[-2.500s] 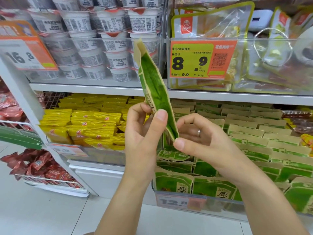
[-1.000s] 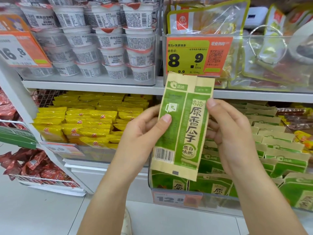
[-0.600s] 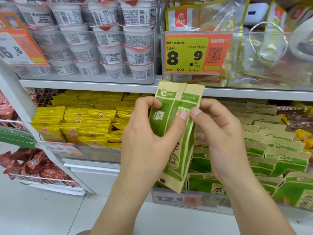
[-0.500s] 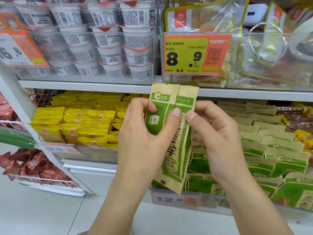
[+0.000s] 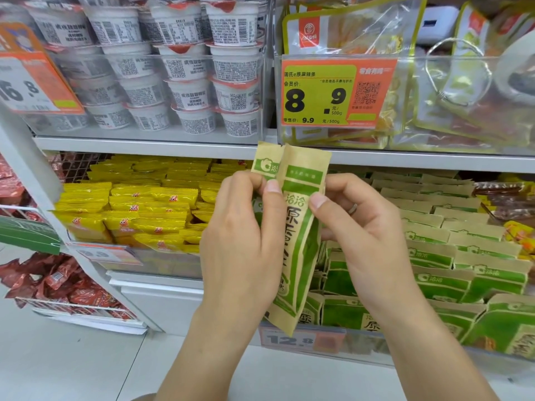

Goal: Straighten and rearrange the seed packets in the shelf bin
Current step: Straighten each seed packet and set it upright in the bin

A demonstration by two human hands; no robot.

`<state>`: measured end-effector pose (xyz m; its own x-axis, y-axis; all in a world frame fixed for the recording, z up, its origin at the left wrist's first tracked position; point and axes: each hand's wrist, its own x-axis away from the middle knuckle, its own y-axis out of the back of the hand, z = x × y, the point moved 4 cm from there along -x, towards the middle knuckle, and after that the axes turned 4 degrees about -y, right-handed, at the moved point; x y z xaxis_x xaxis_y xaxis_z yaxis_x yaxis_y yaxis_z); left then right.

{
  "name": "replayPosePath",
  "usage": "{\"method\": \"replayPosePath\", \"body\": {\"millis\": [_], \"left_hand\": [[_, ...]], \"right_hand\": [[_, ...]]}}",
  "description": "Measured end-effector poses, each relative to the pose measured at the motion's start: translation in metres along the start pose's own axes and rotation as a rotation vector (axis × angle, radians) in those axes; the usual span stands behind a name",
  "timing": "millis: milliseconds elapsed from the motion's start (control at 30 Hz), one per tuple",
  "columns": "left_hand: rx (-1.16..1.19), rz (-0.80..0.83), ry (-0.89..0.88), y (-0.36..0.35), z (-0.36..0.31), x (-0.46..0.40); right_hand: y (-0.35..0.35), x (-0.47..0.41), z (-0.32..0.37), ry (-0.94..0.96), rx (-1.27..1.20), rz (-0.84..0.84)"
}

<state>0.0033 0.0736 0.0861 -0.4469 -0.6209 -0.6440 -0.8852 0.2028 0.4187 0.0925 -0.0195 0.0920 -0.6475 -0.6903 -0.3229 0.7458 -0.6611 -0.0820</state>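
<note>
I hold a green and kraft-brown seed packet (image 5: 298, 227) upright in front of the shelf, creased lengthwise down its middle. My left hand (image 5: 246, 244) grips its left half, thumb pressed on the front near the top. My right hand (image 5: 364, 241) pinches the right edge between thumb and fingers. Behind and below the packet, the clear shelf bin (image 5: 362, 342) holds several rows of the same green packets (image 5: 463, 256), some leaning at the front.
Yellow snack packs (image 5: 139, 209) fill the bin to the left. White cups (image 5: 179, 76) and clear bags with an orange price tag (image 5: 333, 96) sit on the shelf above. Red packets (image 5: 58, 285) lie in a wire basket at lower left. White floor lies below.
The packet went from edge-on to facing me flat, then both hands folded it lengthwise. It has since dropped slightly lower in front of the bin.
</note>
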Motion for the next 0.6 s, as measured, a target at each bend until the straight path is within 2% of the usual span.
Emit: {"method": "replayPosePath", "body": {"millis": [133, 300, 433, 600], "left_hand": [[0.109, 0.033, 0.102, -0.0004, 0.0038, -0.0024], [0.476, 0.142, 0.329, -0.0006, 0.0088, -0.0068], [0.647, 0.315, 0.309, 0.0018, 0.0057, -0.0063], [0.677, 0.275, 0.296, 0.0032, 0.0051, -0.0063]], "right_hand": [[0.0002, 0.0003, 0.0008, -0.056, -0.016, 0.007], [0.0015, -0.0011, -0.0023, -0.124, -0.043, 0.018], [0.0022, -0.0015, -0.0013, -0.122, -0.083, 0.019], [-0.0005, -0.0016, -0.004, -0.125, -0.103, 0.047]]}}
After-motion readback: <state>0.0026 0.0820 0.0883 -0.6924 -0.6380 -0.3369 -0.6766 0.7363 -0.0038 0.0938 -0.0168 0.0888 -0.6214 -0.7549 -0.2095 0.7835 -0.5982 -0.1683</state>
